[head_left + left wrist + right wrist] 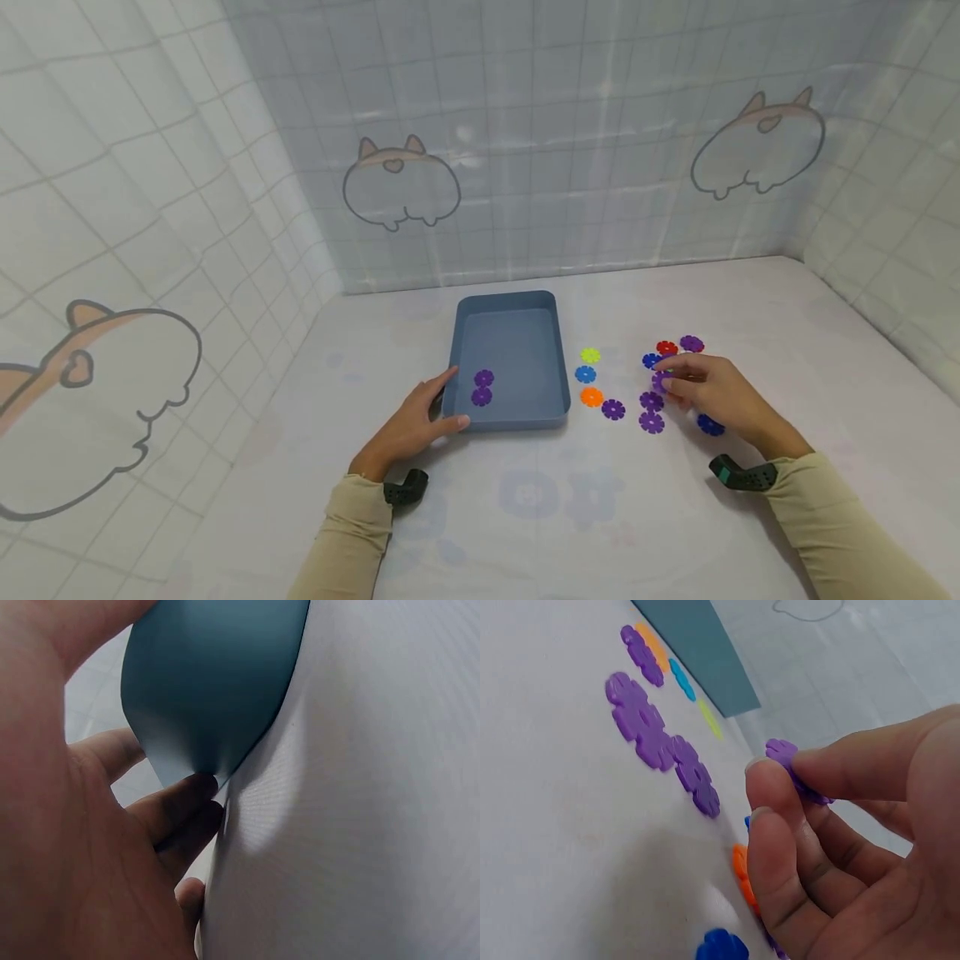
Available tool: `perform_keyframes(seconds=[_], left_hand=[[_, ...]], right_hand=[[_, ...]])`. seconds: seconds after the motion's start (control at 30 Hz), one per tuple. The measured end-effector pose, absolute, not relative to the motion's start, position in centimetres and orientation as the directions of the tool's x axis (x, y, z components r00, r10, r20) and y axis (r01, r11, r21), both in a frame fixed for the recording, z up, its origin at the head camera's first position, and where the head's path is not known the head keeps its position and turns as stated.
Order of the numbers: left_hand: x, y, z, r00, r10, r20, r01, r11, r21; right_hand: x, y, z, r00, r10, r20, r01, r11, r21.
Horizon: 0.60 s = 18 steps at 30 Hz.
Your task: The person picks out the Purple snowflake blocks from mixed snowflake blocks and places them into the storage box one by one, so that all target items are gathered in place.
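Observation:
A blue-grey tray [513, 302] rests on the table, with two purple snowflake discs [483, 387] lying inside near its left wall. At the tray's near left corner, my left hand [412, 425] holds it, thumb at the front rim and fingers along the left side; the left wrist view shows fingertips against the tray's outer wall [214, 682]. My right hand [716, 400] pinches a purple snowflake disc [781, 754] between thumb and fingers, raised above the table. Below and around that hand lie purple discs [652, 422], blue discs [710, 425] and a red disc [667, 347], some partly covered.
Just right of the tray lie a yellow-green disc [590, 355], a light blue disc [586, 374], an orange disc [592, 397] and another purple disc [613, 409]. A white cloth covers the table [585, 542]. Tile-patterned sheets [555, 167] stand behind and at both sides.

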<state>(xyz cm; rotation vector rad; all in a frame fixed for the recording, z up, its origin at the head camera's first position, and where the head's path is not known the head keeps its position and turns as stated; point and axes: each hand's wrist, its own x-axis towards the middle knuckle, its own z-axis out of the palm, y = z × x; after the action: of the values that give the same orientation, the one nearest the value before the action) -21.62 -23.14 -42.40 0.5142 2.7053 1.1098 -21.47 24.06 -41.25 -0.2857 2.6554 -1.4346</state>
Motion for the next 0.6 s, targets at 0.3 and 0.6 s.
perform_keyframes(seconds=[0.3,0.6], left_hand=[[-21.7,-23.0,-42.4,-0.925,0.38,-0.022,0.254,0.66,0.707],[-21.7,-23.2,-42.4,-0.925,0.378,-0.038,0.244,0.669,0.702]], right_hand=[[-21.6,23.3,-40.9,-0.97,-0.237,-0.045,-0.063,0.428,-0.902],[-22.6,21.5,-41.3,-0.964,-0.263,-0.041,-0.059,0.36,-0.931]])
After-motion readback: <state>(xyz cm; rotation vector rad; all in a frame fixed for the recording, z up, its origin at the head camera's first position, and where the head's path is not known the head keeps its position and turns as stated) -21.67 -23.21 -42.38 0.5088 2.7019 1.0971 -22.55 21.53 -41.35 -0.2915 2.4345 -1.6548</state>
